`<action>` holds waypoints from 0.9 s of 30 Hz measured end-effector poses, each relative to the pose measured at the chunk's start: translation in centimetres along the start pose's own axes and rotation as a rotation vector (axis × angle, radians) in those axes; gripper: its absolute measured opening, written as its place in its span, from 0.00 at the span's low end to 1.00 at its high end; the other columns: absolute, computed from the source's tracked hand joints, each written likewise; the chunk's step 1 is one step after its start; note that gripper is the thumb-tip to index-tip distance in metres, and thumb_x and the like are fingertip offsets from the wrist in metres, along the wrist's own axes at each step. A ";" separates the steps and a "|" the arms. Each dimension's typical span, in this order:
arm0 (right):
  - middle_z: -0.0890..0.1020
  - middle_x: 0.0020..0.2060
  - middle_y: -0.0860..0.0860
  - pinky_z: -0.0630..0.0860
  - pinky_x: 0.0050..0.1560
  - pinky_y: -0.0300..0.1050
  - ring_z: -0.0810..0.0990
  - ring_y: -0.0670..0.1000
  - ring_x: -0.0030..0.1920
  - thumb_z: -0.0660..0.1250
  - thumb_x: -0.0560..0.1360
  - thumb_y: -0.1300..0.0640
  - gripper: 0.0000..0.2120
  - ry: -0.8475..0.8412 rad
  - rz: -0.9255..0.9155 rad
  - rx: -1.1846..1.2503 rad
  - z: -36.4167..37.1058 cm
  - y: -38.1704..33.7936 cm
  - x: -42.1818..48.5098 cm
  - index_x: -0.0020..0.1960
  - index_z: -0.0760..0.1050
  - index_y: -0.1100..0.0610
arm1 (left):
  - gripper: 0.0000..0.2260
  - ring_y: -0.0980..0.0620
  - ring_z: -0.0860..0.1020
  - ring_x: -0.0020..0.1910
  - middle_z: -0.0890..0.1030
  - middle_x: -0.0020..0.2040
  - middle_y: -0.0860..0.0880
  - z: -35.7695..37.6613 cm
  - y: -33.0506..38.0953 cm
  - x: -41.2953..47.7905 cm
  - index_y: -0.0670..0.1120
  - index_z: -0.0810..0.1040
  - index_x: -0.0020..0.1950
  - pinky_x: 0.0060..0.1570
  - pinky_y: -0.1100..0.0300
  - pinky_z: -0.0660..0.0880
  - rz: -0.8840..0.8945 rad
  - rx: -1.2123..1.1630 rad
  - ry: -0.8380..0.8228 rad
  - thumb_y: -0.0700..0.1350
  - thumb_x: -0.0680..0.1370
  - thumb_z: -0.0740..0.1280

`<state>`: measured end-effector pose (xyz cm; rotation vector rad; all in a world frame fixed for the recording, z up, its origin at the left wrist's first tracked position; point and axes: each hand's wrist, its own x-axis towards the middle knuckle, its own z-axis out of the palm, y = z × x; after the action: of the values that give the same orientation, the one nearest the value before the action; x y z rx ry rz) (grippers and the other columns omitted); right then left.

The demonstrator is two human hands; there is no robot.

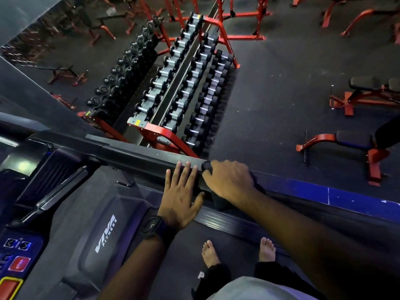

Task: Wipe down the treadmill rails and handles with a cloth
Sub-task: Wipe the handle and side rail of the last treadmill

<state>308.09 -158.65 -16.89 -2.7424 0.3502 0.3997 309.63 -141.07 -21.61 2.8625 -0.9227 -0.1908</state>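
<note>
**Wiping one rail, most of the job likely ahead**

Right hand (229,180) curls over a dark cloth (219,203), pressing it onto the rail (140,159). Left hand (181,198) lies flat on the rail just beside that grip. Cleaned stretches cannot be told; the far rail and handles probably await.

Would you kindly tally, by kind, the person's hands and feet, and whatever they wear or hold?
Hands: 2, left hand, right hand
Dark fabric cloth: 1
Black wristwatch: 1
Bare feet: 2
Total: 6
</note>
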 end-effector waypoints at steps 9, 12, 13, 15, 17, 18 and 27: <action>0.82 0.52 0.57 0.71 0.45 0.52 0.79 0.58 0.49 0.53 0.81 0.41 0.25 -0.129 0.133 -0.024 -0.2 1.2 1.3 0.63 0.79 0.56 | 0.33 0.46 0.44 0.81 0.53 0.82 0.46 0.3 0.6 0.1 0.46 0.56 0.81 0.78 0.44 0.39 -0.002 -0.002 0.031 0.62 0.80 0.44; 0.83 0.53 0.55 0.70 0.46 0.52 0.80 0.58 0.51 0.53 0.82 0.41 0.21 0.019 -0.082 0.007 0.2 0.7 -0.1 0.61 0.77 0.52 | 0.32 0.46 0.44 0.81 0.54 0.82 0.45 0.7 0.8 0.2 0.46 0.57 0.81 0.78 0.44 0.39 -0.009 0.005 0.049 0.61 0.81 0.45; 0.83 0.54 0.55 0.70 0.46 0.52 0.80 0.58 0.51 0.53 0.81 0.40 0.21 -0.009 -0.104 0.012 0.0 0.8 0.3 0.61 0.77 0.51 | 0.32 0.46 0.44 0.81 0.53 0.82 0.46 0.8 0.8 0.2 0.46 0.56 0.81 0.78 0.44 0.38 -0.011 0.009 0.047 0.61 0.81 0.45; 0.83 0.55 0.57 0.70 0.45 0.51 0.80 0.59 0.51 0.51 0.81 0.37 0.26 -0.141 -0.001 0.004 -0.2 1.4 1.9 0.63 0.78 0.52 | 0.32 0.46 0.43 0.81 0.52 0.82 0.46 1.0 1.1 0.2 0.46 0.55 0.81 0.78 0.44 0.38 -0.016 0.013 0.041 0.61 0.81 0.44; 0.82 0.55 0.58 0.71 0.47 0.53 0.79 0.59 0.52 0.51 0.81 0.37 0.29 -0.202 0.153 0.006 -0.1 2.2 2.5 0.65 0.78 0.56 | 0.32 0.47 0.43 0.81 0.53 0.82 0.46 1.0 1.3 0.0 0.46 0.55 0.81 0.78 0.43 0.39 -0.008 0.013 0.050 0.62 0.81 0.44; 0.82 0.53 0.58 0.71 0.47 0.53 0.79 0.59 0.50 0.51 0.81 0.38 0.29 -0.180 0.181 0.005 0.2 2.4 2.0 0.64 0.79 0.57 | 0.32 0.47 0.43 0.81 0.53 0.82 0.46 1.0 1.4 0.0 0.46 0.56 0.81 0.78 0.44 0.39 -0.007 0.014 0.053 0.62 0.81 0.44; 0.83 0.52 0.56 0.71 0.45 0.51 0.76 0.58 0.45 0.52 0.81 0.39 0.26 -0.092 0.083 0.038 0.2 2.0 1.0 0.59 0.80 0.54 | 0.32 0.45 0.46 0.81 0.56 0.81 0.44 1.4 2.0 -0.1 0.44 0.59 0.81 0.78 0.41 0.43 -0.021 0.004 0.070 0.60 0.82 0.47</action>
<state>308.40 -160.64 -17.98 -2.6683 0.4445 0.5329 308.21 -142.76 -22.71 2.8639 -0.8808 -0.0897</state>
